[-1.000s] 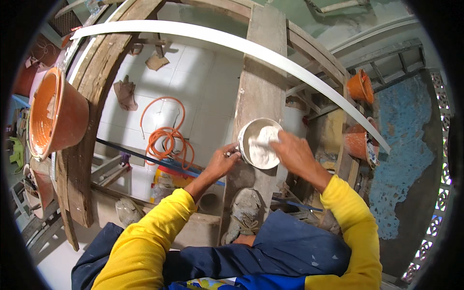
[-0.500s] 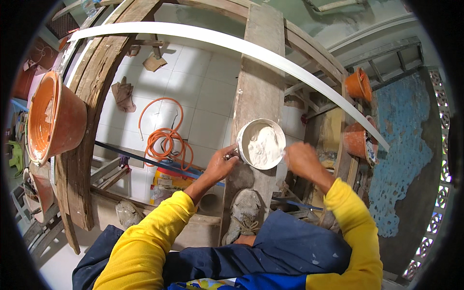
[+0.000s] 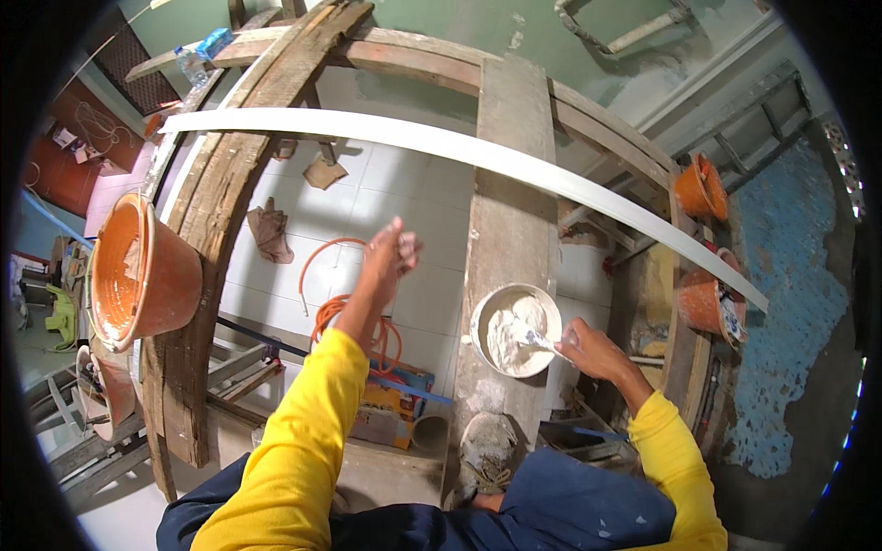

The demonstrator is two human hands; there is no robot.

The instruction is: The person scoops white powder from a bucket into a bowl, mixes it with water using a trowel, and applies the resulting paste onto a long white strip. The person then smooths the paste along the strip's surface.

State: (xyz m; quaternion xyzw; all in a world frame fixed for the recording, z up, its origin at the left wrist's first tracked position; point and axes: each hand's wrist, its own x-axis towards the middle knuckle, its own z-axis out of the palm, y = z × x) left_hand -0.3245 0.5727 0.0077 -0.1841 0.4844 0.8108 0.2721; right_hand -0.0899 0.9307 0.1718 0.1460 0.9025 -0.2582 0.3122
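Right hand (image 3: 588,351) gripping small trowel (image 3: 531,338), blade down in white plaster inside bowl (image 3: 515,329), bowl sitting on plank (image 3: 508,220). Left hand (image 3: 389,255) up over tiled floor, fingers loose, holding nothing. Long white strip (image 3: 459,151) curves across planks. Orange bucket (image 3: 142,273) far left, orange hose (image 3: 349,312) below, yellow-blue box (image 3: 390,413) under left arm

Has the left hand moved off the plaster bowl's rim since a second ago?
Yes. The left hand has left the white bowl on the wooden plank and now is raised to the plank's left, over the tiled floor.
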